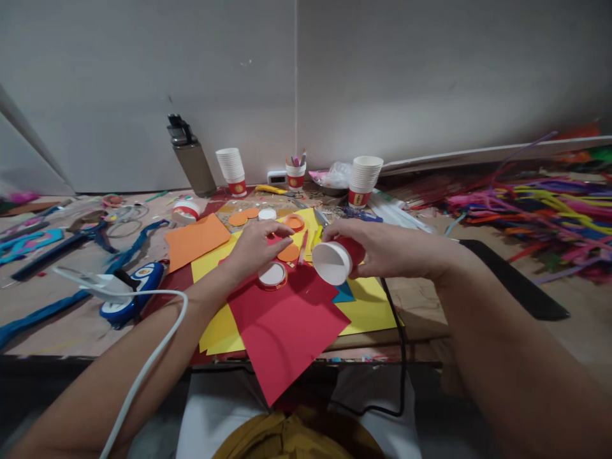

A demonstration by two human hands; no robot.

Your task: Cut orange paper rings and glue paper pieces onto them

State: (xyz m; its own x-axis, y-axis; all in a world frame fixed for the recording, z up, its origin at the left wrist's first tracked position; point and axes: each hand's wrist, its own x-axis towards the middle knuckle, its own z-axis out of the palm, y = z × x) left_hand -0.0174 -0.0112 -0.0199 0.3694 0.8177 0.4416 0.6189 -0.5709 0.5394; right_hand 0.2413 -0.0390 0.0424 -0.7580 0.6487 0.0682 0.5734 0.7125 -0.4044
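Observation:
My right hand (pixel 351 241) is wrapped round a red and white paper cup (pixel 331 264), tilted so its white open mouth faces me. My left hand (pixel 258 245) hovers over the paper, thumb and fingers apart, with nothing visible in it. Just below it lies a round white piece with a red-orange rim (pixel 272 275), on a red sheet (pixel 291 325) that hangs over the table's front edge. Between my hands are an orange paper circle (pixel 289 253) and a slim red and white pen-like tool (pixel 303 247). An orange ring (pixel 294 222) sits behind them.
Yellow sheets (pixel 368 312) lie under the red one. Stacked cups (pixel 366 175), another stack (pixel 231 169) and a dark bottle (pixel 194 162) stand along the wall. At left is a blue power strip (pixel 131 296) with a white cable; colourful pipe cleaners (pixel 549 210) heap at right.

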